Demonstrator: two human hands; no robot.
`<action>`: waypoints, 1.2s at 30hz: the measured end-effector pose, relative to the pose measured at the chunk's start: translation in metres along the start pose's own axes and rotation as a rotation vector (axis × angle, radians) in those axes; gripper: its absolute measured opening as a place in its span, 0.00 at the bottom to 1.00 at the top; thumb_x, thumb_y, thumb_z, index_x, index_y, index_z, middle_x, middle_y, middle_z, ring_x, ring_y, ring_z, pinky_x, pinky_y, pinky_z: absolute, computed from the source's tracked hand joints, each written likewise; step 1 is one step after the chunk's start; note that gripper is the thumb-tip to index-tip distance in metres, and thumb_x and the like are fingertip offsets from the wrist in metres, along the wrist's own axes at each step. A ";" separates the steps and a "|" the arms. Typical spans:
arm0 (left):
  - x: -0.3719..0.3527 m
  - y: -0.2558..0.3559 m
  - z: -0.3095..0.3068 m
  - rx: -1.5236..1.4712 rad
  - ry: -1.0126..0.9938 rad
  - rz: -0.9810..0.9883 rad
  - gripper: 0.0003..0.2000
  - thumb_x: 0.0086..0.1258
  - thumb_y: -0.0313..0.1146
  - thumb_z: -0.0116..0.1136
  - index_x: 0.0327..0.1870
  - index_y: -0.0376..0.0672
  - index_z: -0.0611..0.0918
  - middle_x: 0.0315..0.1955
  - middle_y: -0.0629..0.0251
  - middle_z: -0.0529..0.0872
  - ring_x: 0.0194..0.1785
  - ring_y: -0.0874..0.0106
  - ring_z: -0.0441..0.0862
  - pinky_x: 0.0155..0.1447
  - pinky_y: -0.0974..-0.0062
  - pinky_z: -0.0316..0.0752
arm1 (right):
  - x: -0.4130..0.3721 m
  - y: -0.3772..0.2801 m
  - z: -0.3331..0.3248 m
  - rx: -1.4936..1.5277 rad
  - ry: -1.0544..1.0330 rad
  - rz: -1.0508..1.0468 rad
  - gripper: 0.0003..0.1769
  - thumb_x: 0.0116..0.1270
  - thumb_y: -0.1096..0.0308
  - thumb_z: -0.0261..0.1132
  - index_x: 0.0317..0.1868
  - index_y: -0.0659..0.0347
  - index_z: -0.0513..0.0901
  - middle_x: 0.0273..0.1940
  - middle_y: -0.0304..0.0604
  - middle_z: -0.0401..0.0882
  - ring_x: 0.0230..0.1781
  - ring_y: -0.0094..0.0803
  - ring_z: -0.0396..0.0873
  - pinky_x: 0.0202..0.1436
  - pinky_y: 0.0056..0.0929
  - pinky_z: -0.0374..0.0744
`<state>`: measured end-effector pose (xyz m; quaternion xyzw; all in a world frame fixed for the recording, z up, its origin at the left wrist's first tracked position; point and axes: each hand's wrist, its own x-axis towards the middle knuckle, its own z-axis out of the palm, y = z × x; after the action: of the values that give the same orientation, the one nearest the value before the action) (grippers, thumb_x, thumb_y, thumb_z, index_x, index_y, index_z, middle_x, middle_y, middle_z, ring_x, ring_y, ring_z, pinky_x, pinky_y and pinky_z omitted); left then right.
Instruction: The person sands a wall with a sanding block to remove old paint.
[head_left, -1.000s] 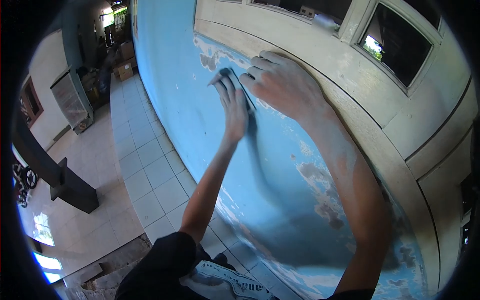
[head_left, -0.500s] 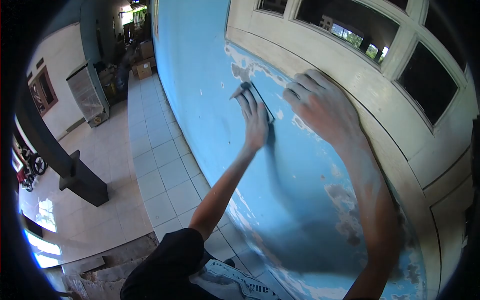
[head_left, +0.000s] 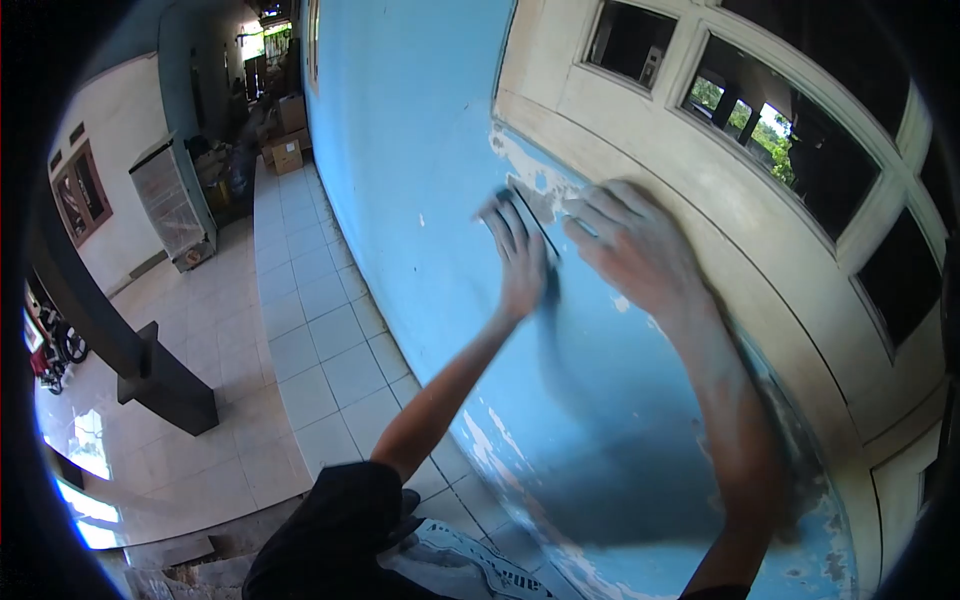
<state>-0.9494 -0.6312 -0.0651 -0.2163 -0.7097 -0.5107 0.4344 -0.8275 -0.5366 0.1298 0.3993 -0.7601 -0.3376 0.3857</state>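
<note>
My left hand [head_left: 523, 265] lies against the blue wall [head_left: 430, 160], its fingers stretched over a thin dark flat piece [head_left: 535, 222] whose straight edge shows along their right side. Just left of the wooden frame, my right hand [head_left: 640, 250] rests on the wall with bent, slightly parted fingers, and nothing shows in it. Pale dust coats both hands. Between the fingertips of the two hands is a bare grey-white patch [head_left: 535, 178] where the blue paint is gone. The palms are hidden.
A cream wooden panel [head_left: 600, 120] with glass panes borders the wall at the right. At the left are a tiled ledge [head_left: 325, 330], a dark pillar [head_left: 170, 385], and a glass-fronted cabinet [head_left: 172, 205]. Cardboard boxes [head_left: 287, 157] stand at the far end.
The view has shifted, so the wall and frame sit lower and further right. Relative to the wall, both hands have moved leftward, the left also upward beside the bare patch.
</note>
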 end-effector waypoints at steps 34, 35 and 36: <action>0.159 -0.084 -0.039 0.060 -0.011 0.063 0.26 0.79 0.37 0.28 0.72 0.33 0.45 0.72 0.37 0.34 0.74 0.40 0.28 0.74 0.49 0.31 | 0.040 -0.011 0.038 -0.051 -0.140 0.099 0.11 0.59 0.66 0.61 0.42 0.60 0.80 0.47 0.39 0.80 0.57 0.32 0.72 0.66 0.32 0.66; 0.156 -0.091 -0.034 0.016 0.009 0.048 0.25 0.78 0.35 0.29 0.71 0.32 0.49 0.72 0.36 0.35 0.73 0.37 0.30 0.74 0.46 0.31 | 0.040 -0.010 0.040 -0.055 -0.129 0.103 0.11 0.59 0.66 0.61 0.42 0.59 0.80 0.47 0.39 0.80 0.57 0.32 0.72 0.66 0.32 0.66; 0.133 -0.096 -0.029 0.308 0.030 0.345 0.21 0.77 0.31 0.31 0.66 0.28 0.56 0.71 0.35 0.37 0.72 0.33 0.32 0.73 0.41 0.32 | 0.040 -0.011 0.039 -0.054 -0.130 0.110 0.11 0.59 0.66 0.61 0.42 0.59 0.80 0.47 0.39 0.80 0.57 0.32 0.72 0.66 0.32 0.66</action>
<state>-1.0802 -0.7128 -0.0023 -0.2579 -0.7254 -0.3176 0.5536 -0.8728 -0.5679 0.1147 0.3237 -0.7950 -0.3613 0.3642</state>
